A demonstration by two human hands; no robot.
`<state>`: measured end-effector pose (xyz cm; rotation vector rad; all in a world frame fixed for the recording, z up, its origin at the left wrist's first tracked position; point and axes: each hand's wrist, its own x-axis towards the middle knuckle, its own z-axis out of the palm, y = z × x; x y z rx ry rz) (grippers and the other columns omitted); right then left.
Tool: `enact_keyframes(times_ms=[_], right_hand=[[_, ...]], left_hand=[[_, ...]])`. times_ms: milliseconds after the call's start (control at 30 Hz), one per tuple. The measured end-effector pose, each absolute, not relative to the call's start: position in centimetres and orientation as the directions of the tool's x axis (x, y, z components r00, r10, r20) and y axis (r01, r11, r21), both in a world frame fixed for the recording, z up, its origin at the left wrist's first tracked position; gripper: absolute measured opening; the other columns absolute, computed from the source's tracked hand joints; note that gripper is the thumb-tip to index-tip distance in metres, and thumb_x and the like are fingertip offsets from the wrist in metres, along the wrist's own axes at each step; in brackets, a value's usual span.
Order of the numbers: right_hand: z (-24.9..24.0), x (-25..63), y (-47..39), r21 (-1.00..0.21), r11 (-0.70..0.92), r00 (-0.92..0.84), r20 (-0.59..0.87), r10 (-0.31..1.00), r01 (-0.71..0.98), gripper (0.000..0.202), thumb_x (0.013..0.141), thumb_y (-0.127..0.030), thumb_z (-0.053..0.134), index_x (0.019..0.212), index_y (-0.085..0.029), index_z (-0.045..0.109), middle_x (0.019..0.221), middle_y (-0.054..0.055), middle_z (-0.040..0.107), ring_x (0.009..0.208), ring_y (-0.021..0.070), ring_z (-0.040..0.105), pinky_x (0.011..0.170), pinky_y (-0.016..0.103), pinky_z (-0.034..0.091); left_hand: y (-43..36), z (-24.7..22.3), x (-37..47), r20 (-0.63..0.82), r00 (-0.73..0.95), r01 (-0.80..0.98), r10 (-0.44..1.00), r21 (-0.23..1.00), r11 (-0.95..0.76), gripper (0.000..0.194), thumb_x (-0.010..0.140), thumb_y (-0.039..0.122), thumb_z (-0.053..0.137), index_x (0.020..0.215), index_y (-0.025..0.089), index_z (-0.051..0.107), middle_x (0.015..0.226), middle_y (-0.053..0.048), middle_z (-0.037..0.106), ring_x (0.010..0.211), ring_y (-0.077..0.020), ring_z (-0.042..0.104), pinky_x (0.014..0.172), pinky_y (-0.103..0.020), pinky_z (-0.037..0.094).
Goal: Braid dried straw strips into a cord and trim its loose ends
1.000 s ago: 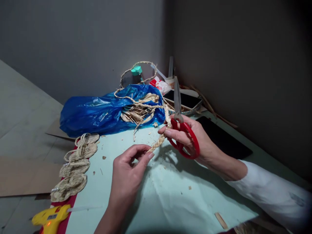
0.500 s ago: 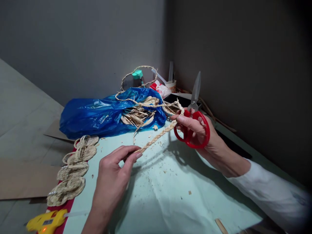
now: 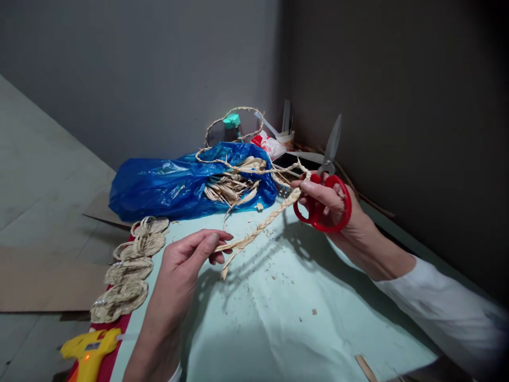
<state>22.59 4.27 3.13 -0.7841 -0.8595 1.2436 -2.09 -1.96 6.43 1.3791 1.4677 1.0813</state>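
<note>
A pale braided cord [image 3: 265, 223] stretches between my two hands above the light green sheet. My left hand [image 3: 196, 252] pinches one strand at its lower end, while another loose end hangs beside the fingers. My right hand [image 3: 332, 204] grips the upper part of the braid between thumb and fingers. Red-handled scissors [image 3: 332, 143] hang on that same hand, blades pointing up and away. From my right hand the thinner part of the cord runs left over the blue plastic bag [image 3: 159, 185] and loops above it. Dry fibre strips [image 3: 233, 185] fill the bag's opening.
Several coiled fibre pieces [image 3: 125, 297] line the sheet's left edge, with a yellow glue gun [image 3: 89, 347] below them. Behind the bag stand a green-capped bottle [image 3: 231, 121] and a cup [image 3: 286, 139] of tools. Small scraps dot the green sheet [image 3: 278, 318].
My left hand has shifted its hold to a single strand, and the braid's lower end now shows, split apart. The view has moved slightly, so most things appear further right.
</note>
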Motion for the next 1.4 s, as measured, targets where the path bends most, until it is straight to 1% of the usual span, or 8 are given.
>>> enact_keyframes(times_ms=[400, 500, 600, 700, 900, 1167, 1267, 1400], right_hand=[[2.9, 22.1, 4.3, -0.959, 0.198, 0.043, 0.193, 0.980, -0.205, 0.032, 0.074, -0.040, 0.075, 0.095, -0.022, 0.058, 0.088, 0.002, 0.067, 0.076, 0.0166, 0.062, 0.062, 0.027, 0.048], [2.3, 22.5, 4.6, -0.947, 0.317, 0.009, 0.317, 0.948, 0.047, 0.034, 0.077, -0.039, 0.070, 0.103, -0.022, 0.056, 0.081, 0.001, 0.066, 0.069, 0.0168, 0.060, 0.060, 0.027, 0.045], [1.7, 22.9, 4.6, -0.734, 0.455, -0.161, 0.438, 0.884, 0.504, 0.036, 0.081, -0.031, 0.064, 0.114, -0.021, 0.055, 0.078, 0.002, 0.064, 0.066, 0.0176, 0.057, 0.061, 0.028, 0.038], [0.9, 22.9, 4.6, -0.414, 0.524, -0.419, 0.322, 0.849, 0.744, 0.021, 0.082, -0.024, 0.058, 0.103, -0.020, 0.059, 0.078, 0.005, 0.063, 0.065, 0.0180, 0.055, 0.056, 0.027, 0.031], [-0.4, 22.7, 4.9, -0.255, 0.609, -0.580, 0.187, 0.793, 0.751, 0.015, 0.088, -0.019, 0.049, 0.098, -0.017, 0.060, 0.086, 0.011, 0.063, 0.078, 0.0214, 0.055, 0.064, 0.029, 0.036], [0.7, 22.1, 3.9, -0.207, 0.567, -0.550, 0.137, 0.824, 0.797, 0.021, 0.089, -0.015, 0.048, 0.105, -0.012, 0.061, 0.087, 0.015, 0.066, 0.079, 0.0251, 0.059, 0.068, 0.033, 0.040], [2.0, 21.3, 2.8, -0.385, 0.574, -0.517, 0.252, 0.818, 0.722, 0.020, 0.091, -0.017, 0.047, 0.100, -0.013, 0.064, 0.094, 0.015, 0.067, 0.085, 0.0251, 0.061, 0.074, 0.035, 0.043], [2.9, 20.1, 1.5, -0.805, 0.502, -0.505, 0.305, 0.807, 0.317, 0.022, 0.095, -0.026, 0.046, 0.104, -0.021, 0.066, 0.098, 0.004, 0.070, 0.087, 0.0182, 0.063, 0.077, 0.029, 0.045]], left_hand=[[-1.6, 6.0, 0.1, -0.154, 0.235, 0.439, 0.960, 0.898, 0.036, 0.010, 0.075, 0.022, 0.068, 0.077, 0.021, 0.078, 0.076, -0.003, 0.073, 0.071, -0.0175, 0.061, 0.068, -0.027, 0.045], [-0.7, 4.5, 0.3, -0.161, 0.169, 0.379, 0.972, 0.922, 0.087, 0.007, 0.072, 0.021, 0.068, 0.071, 0.017, 0.074, 0.066, -0.002, 0.067, 0.061, -0.0134, 0.055, 0.059, -0.024, 0.041], [0.6, 3.0, -0.5, -0.086, -0.078, 0.196, 0.993, 0.975, 0.100, 0.006, 0.070, 0.020, 0.070, 0.071, 0.014, 0.068, 0.057, 0.003, 0.058, 0.051, -0.0080, 0.046, 0.050, -0.020, 0.035], [1.7, 2.1, -1.5, -0.075, -0.247, -0.095, 0.966, 0.994, 0.053, 0.016, 0.064, 0.019, 0.074, 0.075, 0.012, 0.065, 0.060, 0.003, 0.059, 0.050, -0.0066, 0.048, 0.050, -0.018, 0.038], [1.8, 2.1, -1.3, 0.000, -0.295, -0.174, 0.956, 0.983, -0.054, 0.024, 0.068, 0.021, 0.074, 0.087, 0.010, 0.064, 0.072, -0.001, 0.065, 0.058, -0.0069, 0.054, 0.059, -0.019, 0.044], [0.0, 2.5, 1.0, 0.092, -0.163, 0.005, 0.982, 0.996, -0.093, 0.019, 0.075, 0.022, 0.071, 0.090, 0.014, 0.064, 0.076, -0.001, 0.065, 0.063, -0.0100, 0.058, 0.062, -0.022, 0.048], [-0.4, 2.5, 1.8, 0.068, -0.130, 0.029, 0.989, 0.997, -0.065, 0.018, 0.075, 0.023, 0.071, 0.089, 0.014, 0.063, 0.072, 0.000, 0.064, 0.062, -0.0105, 0.060, 0.062, -0.022, 0.050], [-1.0, 2.6, 2.8, 0.066, -0.065, 0.049, 0.996, 0.997, -0.063, 0.017, 0.076, 0.024, 0.070, 0.088, 0.015, 0.062, 0.076, -0.001, 0.066, 0.064, -0.0114, 0.062, 0.063, -0.023, 0.052]])
